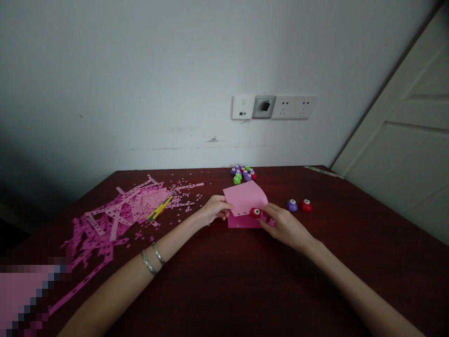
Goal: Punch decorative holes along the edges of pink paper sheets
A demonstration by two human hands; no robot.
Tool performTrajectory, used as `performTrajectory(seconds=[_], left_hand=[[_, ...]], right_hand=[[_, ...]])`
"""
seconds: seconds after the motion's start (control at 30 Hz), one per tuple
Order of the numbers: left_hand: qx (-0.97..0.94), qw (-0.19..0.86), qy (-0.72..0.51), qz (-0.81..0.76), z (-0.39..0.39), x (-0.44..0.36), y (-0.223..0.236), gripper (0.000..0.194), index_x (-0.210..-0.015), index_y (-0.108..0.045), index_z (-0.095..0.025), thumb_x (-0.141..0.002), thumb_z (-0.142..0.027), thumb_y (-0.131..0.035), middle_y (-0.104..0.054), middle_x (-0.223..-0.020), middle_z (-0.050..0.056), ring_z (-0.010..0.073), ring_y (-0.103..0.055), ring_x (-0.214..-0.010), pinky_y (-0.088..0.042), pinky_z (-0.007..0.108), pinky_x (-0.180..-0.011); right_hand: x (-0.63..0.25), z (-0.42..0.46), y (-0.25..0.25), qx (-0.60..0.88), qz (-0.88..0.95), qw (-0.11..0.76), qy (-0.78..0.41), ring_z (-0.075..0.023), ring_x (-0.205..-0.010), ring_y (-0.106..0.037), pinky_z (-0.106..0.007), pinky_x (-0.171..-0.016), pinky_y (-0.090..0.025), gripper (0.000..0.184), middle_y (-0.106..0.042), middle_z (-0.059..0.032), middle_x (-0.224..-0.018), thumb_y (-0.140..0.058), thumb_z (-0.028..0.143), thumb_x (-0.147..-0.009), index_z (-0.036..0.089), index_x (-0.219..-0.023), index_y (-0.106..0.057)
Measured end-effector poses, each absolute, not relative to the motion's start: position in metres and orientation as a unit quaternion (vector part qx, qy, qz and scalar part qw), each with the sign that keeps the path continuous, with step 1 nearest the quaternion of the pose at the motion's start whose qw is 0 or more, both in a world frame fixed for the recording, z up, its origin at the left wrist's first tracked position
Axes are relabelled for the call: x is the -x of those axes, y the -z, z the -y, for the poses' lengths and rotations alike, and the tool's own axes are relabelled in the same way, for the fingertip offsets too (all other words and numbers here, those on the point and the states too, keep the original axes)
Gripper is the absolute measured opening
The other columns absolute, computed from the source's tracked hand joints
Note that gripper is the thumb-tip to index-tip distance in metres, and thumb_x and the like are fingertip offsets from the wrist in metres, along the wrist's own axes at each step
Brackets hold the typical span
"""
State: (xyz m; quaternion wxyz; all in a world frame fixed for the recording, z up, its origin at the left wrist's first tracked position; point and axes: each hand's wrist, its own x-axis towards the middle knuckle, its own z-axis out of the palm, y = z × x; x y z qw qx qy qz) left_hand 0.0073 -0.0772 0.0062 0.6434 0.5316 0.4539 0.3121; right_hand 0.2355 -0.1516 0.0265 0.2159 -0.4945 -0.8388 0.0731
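Note:
My left hand (216,209) pinches the left edge of a pink sheet of paper (243,197), which it holds raised and tilted. A row of small punched marks runs along the sheet's lower edge. At that edge, toward the right, sits a small red craft punch (255,213) with a white and black button on top. The fingers of my right hand (278,223) are closed around the punch and the paper's right side. Under the raised sheet lies a darker pink paper layer (242,222); whether the two are joined I cannot tell.
Cut pink paper strips (112,213) and tiny punched bits are heaped on the left, with a yellow utility knife (160,208) on them. Several coloured punches (242,173) cluster by the wall. A purple punch (291,205) and another red punch (306,205) stand to the right.

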Motion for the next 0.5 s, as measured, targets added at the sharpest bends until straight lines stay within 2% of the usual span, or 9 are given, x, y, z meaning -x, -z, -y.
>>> performTrajectory(seconds=[0.13, 0.33, 0.5], left_hand=[[-0.529, 0.64, -0.309, -0.464, 0.077, -0.008, -0.005, 0.017, -0.076, -0.057, -0.009, -0.065, -0.016, -0.067, -0.058, -0.059, 0.001, 0.0057, -0.048, -0.043, -0.035, 0.019, -0.039], [-0.544, 0.634, -0.295, -0.464, 0.082, -0.009, -0.007, 0.015, -0.073, -0.057, -0.01, -0.065, -0.019, -0.068, -0.056, -0.056, -0.001, 0.0058, -0.048, -0.045, -0.035, 0.02, -0.041], [-0.553, 0.629, -0.291, -0.462, 0.083, -0.009, -0.005, 0.015, -0.074, -0.057, -0.01, -0.066, -0.018, -0.067, -0.055, -0.057, -0.001, 0.0061, -0.048, -0.045, -0.035, 0.021, -0.041]], right_hand=[[-0.233, 0.152, -0.023, 0.498, 0.836, 0.222, -0.067, -0.0163, -0.067, -0.057, -0.028, -0.062, -0.043, 0.02, -0.059, -0.0067, -0.084, -0.048, 0.03, -0.084, 0.017, -0.095, -0.059], [-0.226, 0.151, -0.013, 0.516, 0.818, 0.248, -0.059, -0.0152, -0.06, -0.055, -0.027, -0.059, -0.041, 0.02, -0.059, -0.0045, -0.072, -0.048, 0.033, -0.084, 0.017, -0.075, -0.056], [-0.225, 0.15, -0.007, 0.536, 0.8, 0.261, -0.066, -0.0161, -0.061, -0.056, -0.027, -0.059, -0.042, 0.021, -0.06, -0.0044, -0.07, -0.049, 0.035, -0.083, 0.018, -0.073, -0.056]])
